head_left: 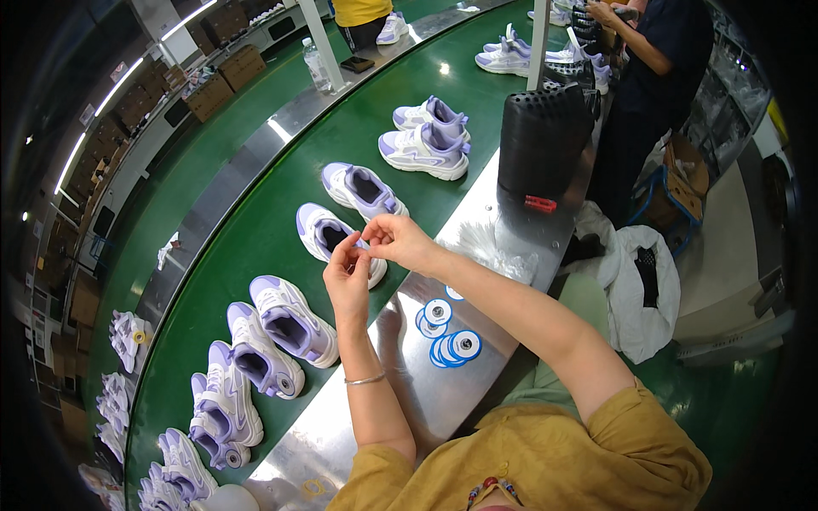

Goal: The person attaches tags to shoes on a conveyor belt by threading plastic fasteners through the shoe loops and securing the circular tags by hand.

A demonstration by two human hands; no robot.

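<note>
My left hand [345,279] and my right hand [399,239] meet fingertip to fingertip above the inner edge of the green belt. Both have their fingers pinched together; whatever is between them is too small to make out. Right behind the fingers, a white and lilac shoe [313,223] is partly covered by them. Its mate [342,180] lies just beyond. On the metal ledge below my right forearm are several round blue-rimmed tags [456,350], some overlapping. Near that forearm rests a heap of thin clear plastic strands [494,244].
More white and lilac shoes [294,319] line the green belt [247,230] on both sides of my hands. A black perforated container [545,145] stands on the metal ledge [319,422] at the right. Beyond it a person in dark clothes [660,68] works. A white sack [643,298] sits at the right.
</note>
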